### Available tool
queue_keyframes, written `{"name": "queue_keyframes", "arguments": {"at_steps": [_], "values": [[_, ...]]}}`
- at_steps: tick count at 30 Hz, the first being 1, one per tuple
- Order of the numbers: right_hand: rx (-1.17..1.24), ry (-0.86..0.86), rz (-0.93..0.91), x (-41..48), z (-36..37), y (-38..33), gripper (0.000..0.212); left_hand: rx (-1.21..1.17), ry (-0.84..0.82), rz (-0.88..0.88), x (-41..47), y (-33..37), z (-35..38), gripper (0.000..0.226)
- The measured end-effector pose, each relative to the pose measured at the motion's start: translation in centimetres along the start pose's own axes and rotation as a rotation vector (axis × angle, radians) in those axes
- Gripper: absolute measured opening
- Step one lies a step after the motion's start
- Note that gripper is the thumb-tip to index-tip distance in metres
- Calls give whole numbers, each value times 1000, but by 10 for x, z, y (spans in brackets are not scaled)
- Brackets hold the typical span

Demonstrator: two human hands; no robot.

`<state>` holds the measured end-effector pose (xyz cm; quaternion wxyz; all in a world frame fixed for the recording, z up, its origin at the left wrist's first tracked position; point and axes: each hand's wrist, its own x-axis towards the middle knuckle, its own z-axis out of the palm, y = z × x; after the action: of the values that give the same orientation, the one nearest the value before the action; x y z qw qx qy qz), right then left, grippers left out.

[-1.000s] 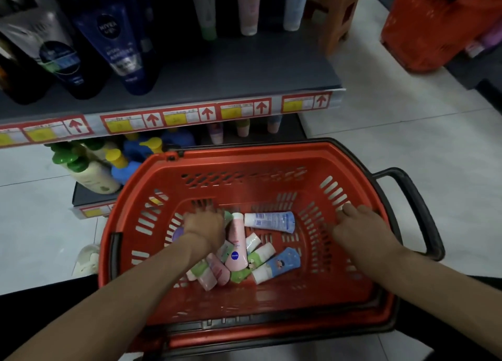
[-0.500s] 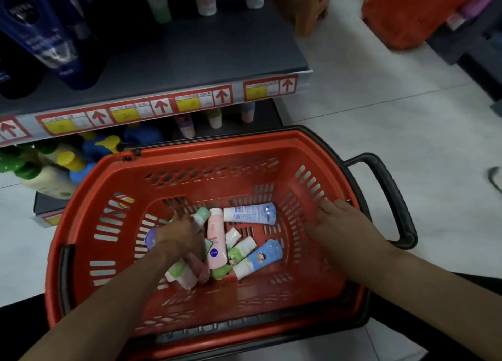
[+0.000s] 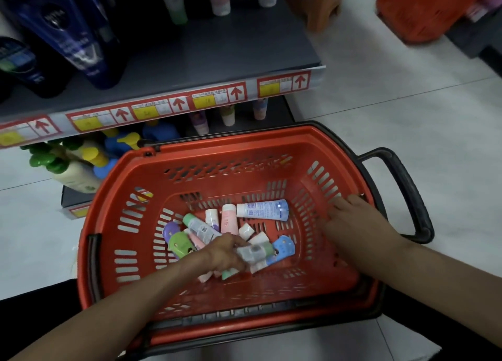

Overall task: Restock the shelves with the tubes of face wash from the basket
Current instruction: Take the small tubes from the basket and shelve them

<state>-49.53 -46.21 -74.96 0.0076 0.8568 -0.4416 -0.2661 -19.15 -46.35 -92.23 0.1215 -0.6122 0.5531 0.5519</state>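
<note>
Tubes of face wash (image 3: pixel 261 210) lie heaped in the basket (image 3: pixel 244 136). The left hand (image 3: pixel 223 255) grips a green-and-white tube (image 3: pixel 256 250); the right hand (image 3: pixel 352 220) rests straight-fingered on the basket wall. Picking seems under way; next, lift that tube clear and stand it on the shelf (image 3: pixel 217 48).

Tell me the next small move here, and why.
Probably lift the left hand straight up out of the basket toward the shelf: it seems to grip a green-and-white tube, though blur hides the detail, and the right hand lies flat on the basket's right wall, steadying it.
</note>
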Motion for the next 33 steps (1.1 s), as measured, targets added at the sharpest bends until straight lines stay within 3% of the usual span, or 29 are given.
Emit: {"name": "queue_keyframes", "arguments": {"at_steps": [5,8,11,14,20,23,27,33], "values": [[14,-48,9,7,-21,-12,36,-60,-84,36,-31,31,-7,30],[8,-78,-12,9,-31,-19,33,-142,0,16,-59,54,-26,35],[96,-96,-5,16,-41,-24,35,-401,32,-33,-94,81,-53,26],[299,30,32,23,-56,-31,35,-533,103,15,-136,102,-83,21],[608,217,87,32,-106,-44,61,-745,185,32,-200,126,-124,28],[730,365,111,35,-127,-49,43,-819,201,32,-228,125,-137,30],[803,458,74,41,-151,-65,46,-992,185,37,-253,112,-144,31],[1040,540,148,57,-161,-72,37,-1155,252,275,-266,108,-142,63]]}}
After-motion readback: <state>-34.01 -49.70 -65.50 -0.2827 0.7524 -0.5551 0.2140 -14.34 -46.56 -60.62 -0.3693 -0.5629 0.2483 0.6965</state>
